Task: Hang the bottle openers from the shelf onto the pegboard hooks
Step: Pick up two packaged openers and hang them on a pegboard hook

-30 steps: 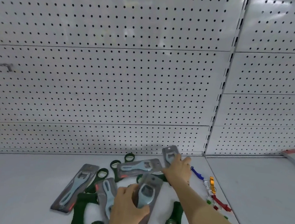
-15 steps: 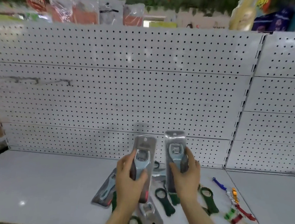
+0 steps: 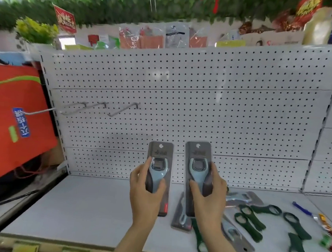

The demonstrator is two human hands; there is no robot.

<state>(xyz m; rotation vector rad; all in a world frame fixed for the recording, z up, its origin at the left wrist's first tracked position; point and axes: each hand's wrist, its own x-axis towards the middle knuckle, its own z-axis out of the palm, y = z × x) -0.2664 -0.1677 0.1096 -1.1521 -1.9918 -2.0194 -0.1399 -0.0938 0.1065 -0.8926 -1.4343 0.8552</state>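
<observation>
Head view: my left hand grips one carded bottle opener upright, fingers curled round the card edges; my right hand grips a second carded opener the same way, the two cards side by side, not touching. Both hang holes are at 12 o'clock on the cards, clear of my fingers. The empty pegboard hooks sit up at 10 o'clock from the cards, well apart. Risks, my read: holding low on the card means the top can flex and miss the hook tip; with both hands loaded I have no free hand to steady a hook; threading two at once onto neighbouring hooks could clash the cards. More openers still lie on the shelf at 4 o'clock: carded ones, green loose ones, small coloured ones at the far right. An orange bag hangs at 9 o'clock just beside the hooks and could crowd the leftmost one. Pegboard path looks otherwise unobstructed.
</observation>
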